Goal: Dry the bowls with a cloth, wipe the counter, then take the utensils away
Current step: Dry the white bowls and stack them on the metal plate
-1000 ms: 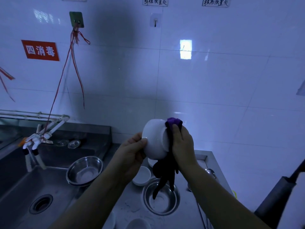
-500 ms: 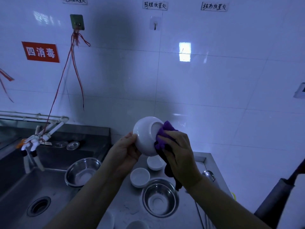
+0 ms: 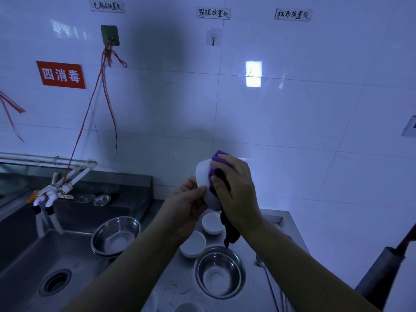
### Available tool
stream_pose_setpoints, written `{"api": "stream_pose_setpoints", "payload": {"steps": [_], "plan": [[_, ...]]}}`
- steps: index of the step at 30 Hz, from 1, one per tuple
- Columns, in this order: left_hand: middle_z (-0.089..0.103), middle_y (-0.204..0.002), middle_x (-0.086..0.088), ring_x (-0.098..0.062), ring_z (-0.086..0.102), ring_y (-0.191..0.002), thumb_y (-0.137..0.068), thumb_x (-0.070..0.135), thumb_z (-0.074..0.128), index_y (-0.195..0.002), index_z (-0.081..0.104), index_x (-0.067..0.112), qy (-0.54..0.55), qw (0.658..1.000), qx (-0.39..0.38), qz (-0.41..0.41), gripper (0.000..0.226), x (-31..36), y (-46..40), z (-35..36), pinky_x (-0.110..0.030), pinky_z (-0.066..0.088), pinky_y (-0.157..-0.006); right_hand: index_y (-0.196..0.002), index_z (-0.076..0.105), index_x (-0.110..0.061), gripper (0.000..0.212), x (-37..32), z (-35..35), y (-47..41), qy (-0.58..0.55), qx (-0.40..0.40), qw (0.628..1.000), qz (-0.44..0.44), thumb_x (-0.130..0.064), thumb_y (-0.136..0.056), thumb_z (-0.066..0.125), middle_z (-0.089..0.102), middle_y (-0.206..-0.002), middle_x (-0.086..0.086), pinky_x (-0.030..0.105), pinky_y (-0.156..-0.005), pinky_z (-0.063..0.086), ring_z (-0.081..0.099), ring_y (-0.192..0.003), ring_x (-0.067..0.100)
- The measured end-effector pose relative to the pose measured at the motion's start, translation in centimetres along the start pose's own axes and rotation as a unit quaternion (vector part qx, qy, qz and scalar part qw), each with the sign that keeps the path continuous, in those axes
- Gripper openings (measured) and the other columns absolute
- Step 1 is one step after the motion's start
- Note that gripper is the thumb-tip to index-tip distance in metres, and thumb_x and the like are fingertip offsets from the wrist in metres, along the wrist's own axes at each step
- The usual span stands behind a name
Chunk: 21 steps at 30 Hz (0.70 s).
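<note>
Since half a second ago the right hand [image 3: 234, 190] has slid the purple cloth [image 3: 217, 163] up over the top of the small white ceramic bowl [image 3: 203, 176], and the bowl has tipped so more of it hides behind that hand. The bowl is held up in the air above the stainless steel bench [image 3: 265, 296], in front of the tiled wall. The left hand [image 3: 189, 206] pinches its lower rim between thumb and curled fingers. The right hand's fingers are curled over the cloth, pressing it to the bowl's right side, and the cloth's dark tail hangs below the wrist.

The bowl lies directly left of the right hand, touching it through the cloth, so that hand does the rubbing while the left turns the bowl.

Below, on the bench, two more small white bowls [image 3: 211, 222] stand beside a steel mixing bowl [image 3: 219, 273], with a long metal spoon [image 3: 262, 263] to its right. Another steel bowl [image 3: 116, 235] rests at the sink's [image 3: 33, 255] edge. Judging by these, drying is partway and wiping has not begun.
</note>
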State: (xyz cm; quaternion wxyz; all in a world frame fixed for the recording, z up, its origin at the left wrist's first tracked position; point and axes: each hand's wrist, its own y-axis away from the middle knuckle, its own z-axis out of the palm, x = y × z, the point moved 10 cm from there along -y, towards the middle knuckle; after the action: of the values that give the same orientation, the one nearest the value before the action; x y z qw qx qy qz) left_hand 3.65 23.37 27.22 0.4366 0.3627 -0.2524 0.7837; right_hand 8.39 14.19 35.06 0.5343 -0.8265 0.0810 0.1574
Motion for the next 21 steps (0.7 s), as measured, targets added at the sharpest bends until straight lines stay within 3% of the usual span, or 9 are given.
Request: {"api": "stream_pose_setpoints", "payload": {"steps": [4, 7, 11, 14, 17, 21], "plan": [[0.070, -0.082, -0.012, -0.017, 0.068, -0.070, -0.091, 0.006, 0.044, -0.100, 0.060, 0.006, 0.039, 0.999, 0.018, -0.016, 0.018, 0.4, 0.4, -0.1, -0.026, 0.057, -0.064, -0.123, 0.057, -0.007, 0.035, -2.2, 1.4, 2.4, 0.081, -0.007, 0.987, -0.136, -0.025, -0.093, 0.054, 0.052, -0.129, 0.011, 0.043, -0.100, 0.043, 0.046, -0.123, 0.026], [0.073, -0.083, -0.014, -0.021, 0.070, -0.075, -0.093, 0.009, 0.043, -0.103, 0.057, 0.006, 0.104, 0.993, 0.043, -0.025, 0.017, 0.7, 0.6, -0.5, -0.034, 0.058, -0.072, -0.126, 0.047, -0.015, 0.036, -2.6, 1.8, 4.9, 0.150, 0.007, 0.964, -0.221, -0.030, -0.094, 0.054, 0.040, -0.133, 0.009, 0.047, -0.097, 0.046, 0.040, -0.124, 0.026], [0.073, -0.083, -0.019, -0.023, 0.072, -0.072, -0.097, 0.006, 0.039, -0.101, 0.056, 0.001, 0.174, 0.982, 0.066, -0.039, 0.019, 0.0, 0.7, -0.4, -0.034, 0.058, -0.067, -0.124, 0.046, -0.012, 0.037, -1.6, 0.2, 4.1, 0.121, 0.054, 0.977, -0.168, -0.035, -0.095, 0.050, 0.039, -0.129, 0.011, 0.042, -0.096, 0.046, 0.041, -0.120, 0.027], [0.073, -0.080, -0.017, -0.019, 0.071, -0.069, -0.096, 0.005, 0.038, -0.102, 0.058, 0.000, 0.178, 0.980, 0.075, -0.042, 0.021, -1.2, 0.8, -0.1, -0.030, 0.058, -0.066, -0.120, 0.058, -0.006, 0.038, -1.0, -0.3, 2.3, 0.072, 0.063, 0.992, -0.079, -0.032, -0.095, 0.047, 0.055, -0.126, 0.012, 0.045, -0.094, 0.047, 0.049, -0.116, 0.026], [0.072, -0.077, -0.011, -0.016, 0.070, -0.067, -0.094, 0.010, 0.043, -0.099, 0.062, 0.005, 0.154, 0.985, 0.069, -0.041, 0.021, -1.8, 1.1, 0.1, -0.025, 0.058, -0.064, -0.116, 0.065, -0.004, 0.037, -2.0, 1.0, 2.1, 0.126, 0.030, 0.986, -0.109, -0.029, -0.091, 0.054, 0.063, -0.120, 0.015, 0.045, -0.092, 0.048, 0.057, -0.111, 0.029], [0.068, -0.091, -0.015, -0.020, 0.067, -0.078, -0.092, 0.013, 0.046, -0.111, 0.059, 0.002, 0.176, 0.980, 0.067, -0.063, 0.025, -2.4, 1.5, 0.1, -0.027, 0.058, -0.069, -0.122, 0.060, -0.009, 0.038, -2.3, 1.0, 3.1, 0.149, 0.044, 0.974, -0.168, -0.034, -0.094, 0.053, 0.061, -0.123, 0.014, 0.042, -0.096, 0.046, 0.054, -0.117, 0.028]]}}
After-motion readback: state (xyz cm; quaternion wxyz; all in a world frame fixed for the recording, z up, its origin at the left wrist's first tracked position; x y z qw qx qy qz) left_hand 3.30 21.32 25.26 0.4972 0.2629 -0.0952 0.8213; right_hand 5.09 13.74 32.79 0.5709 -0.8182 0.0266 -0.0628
